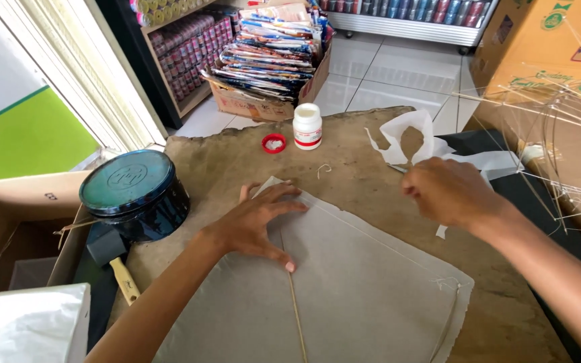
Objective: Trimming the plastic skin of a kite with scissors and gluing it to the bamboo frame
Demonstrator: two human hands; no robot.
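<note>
kite sheet: I see a grey paper kite point(364, 282) lying flat on the brown mat point(237, 161), diamond-wise; top corner points to the mat's far edge, by the L fingertips, low end runs off the near edge of view.
spine: thin bamboo stick point(296, 306) under/along the paper, long axis near-to-far, w/ slight lean left at the far end.
L hand: left hand point(257, 222) flat, fingers spread, pressing the paper near its top corner; thumb tip on the stick line.
R hand: right hand point(448, 191) closed, fingers pinched together at the kite's right side; can't tell what it grips.
scraps: white paper offcut point(408, 138) just beyond R hand.
glue: white bottle point(307, 126) + red cap point(274, 142) at mat's far edge.
tin: round dark tin point(132, 191) at mat's left edge.
</note>
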